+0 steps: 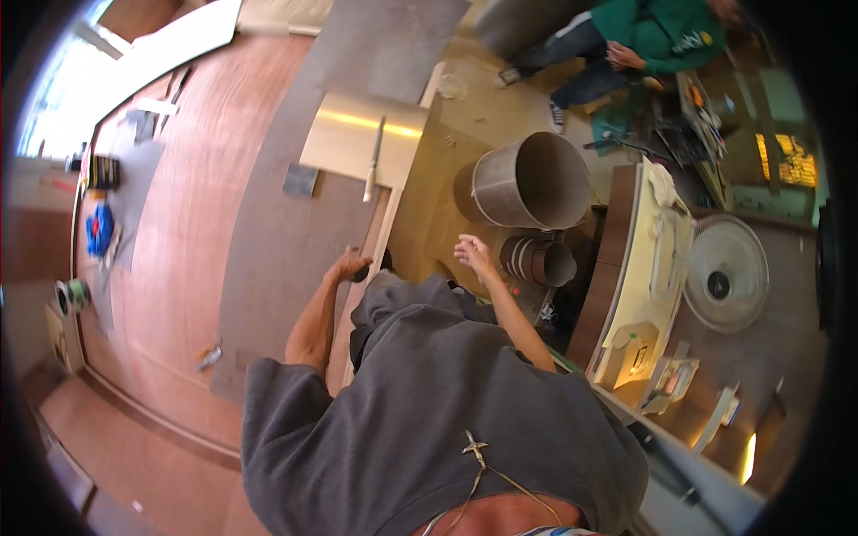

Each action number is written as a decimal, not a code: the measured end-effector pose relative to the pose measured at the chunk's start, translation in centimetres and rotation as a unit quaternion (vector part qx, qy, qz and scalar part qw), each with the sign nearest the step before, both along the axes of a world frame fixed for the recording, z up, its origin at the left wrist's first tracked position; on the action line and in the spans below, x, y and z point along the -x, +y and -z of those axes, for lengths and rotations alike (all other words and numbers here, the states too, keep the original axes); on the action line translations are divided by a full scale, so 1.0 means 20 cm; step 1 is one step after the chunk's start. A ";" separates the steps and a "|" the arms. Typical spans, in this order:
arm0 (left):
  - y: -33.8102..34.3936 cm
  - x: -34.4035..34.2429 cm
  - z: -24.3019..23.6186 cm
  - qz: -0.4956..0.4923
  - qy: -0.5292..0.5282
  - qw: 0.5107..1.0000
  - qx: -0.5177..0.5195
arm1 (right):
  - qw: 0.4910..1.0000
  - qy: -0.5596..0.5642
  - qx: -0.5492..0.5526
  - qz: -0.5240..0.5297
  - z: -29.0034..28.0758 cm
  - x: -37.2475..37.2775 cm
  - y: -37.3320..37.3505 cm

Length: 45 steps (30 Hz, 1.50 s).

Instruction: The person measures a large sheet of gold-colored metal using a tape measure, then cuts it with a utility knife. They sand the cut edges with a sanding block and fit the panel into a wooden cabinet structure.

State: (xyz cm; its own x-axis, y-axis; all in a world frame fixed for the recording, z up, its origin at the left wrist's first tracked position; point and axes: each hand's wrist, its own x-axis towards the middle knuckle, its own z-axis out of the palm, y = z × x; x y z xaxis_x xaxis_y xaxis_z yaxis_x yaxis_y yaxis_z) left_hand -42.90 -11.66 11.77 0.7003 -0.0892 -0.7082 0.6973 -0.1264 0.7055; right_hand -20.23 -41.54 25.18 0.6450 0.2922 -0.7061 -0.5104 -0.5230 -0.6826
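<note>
My left hand (347, 265) is at the right edge of the long wooden worktable (192, 188), its fingers curled over a small dark thing (360, 273) that I cannot make out. My right hand (474, 255) hangs in the air to the right of the table, fingers apart and nothing in it. Farther along the table lies a shiny metal sheet (335, 134). Across it rests a slim tool like a file (374, 159), its pale handle toward me. A small dark square plate (300, 180) lies beside the sheet, on a large grey-brown sheet (268, 259).
A large open metal drum (487, 183) and a smaller banded container (520, 259) stand right of my right hand. Beyond them is a person in a green top (666, 40). A round fan (726, 272) and a cream-topped bench (639, 268) are at right. A blue tool (100, 230) lies far left.
</note>
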 end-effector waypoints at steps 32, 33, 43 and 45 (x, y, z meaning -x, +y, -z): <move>0.80 0.72 0.48 -0.248 0.249 0.849 -0.395 | 0.964 0.070 0.003 -0.258 1.08 -0.04 1.23; 0.85 0.77 0.51 -0.239 0.253 0.846 -0.405 | 0.965 0.040 0.010 -0.259 1.15 -0.04 1.28; 1.00 0.24 0.45 -0.257 0.088 0.803 -0.531 | 0.988 -0.048 0.134 -0.067 1.41 -0.02 1.86; 1.06 -0.07 0.40 -0.284 0.084 0.814 -0.499 | 0.977 -0.061 0.198 -0.043 1.41 -0.01 1.93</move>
State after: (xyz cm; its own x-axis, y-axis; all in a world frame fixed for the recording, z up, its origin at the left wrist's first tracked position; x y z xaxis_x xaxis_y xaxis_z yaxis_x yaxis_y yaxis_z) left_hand -41.41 9.46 3.71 0.3142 0.8943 -0.3185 0.9192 -0.2026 0.3378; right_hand -19.95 -3.00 -3.03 0.7168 0.0682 -0.6939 -0.3802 -0.7960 -0.4710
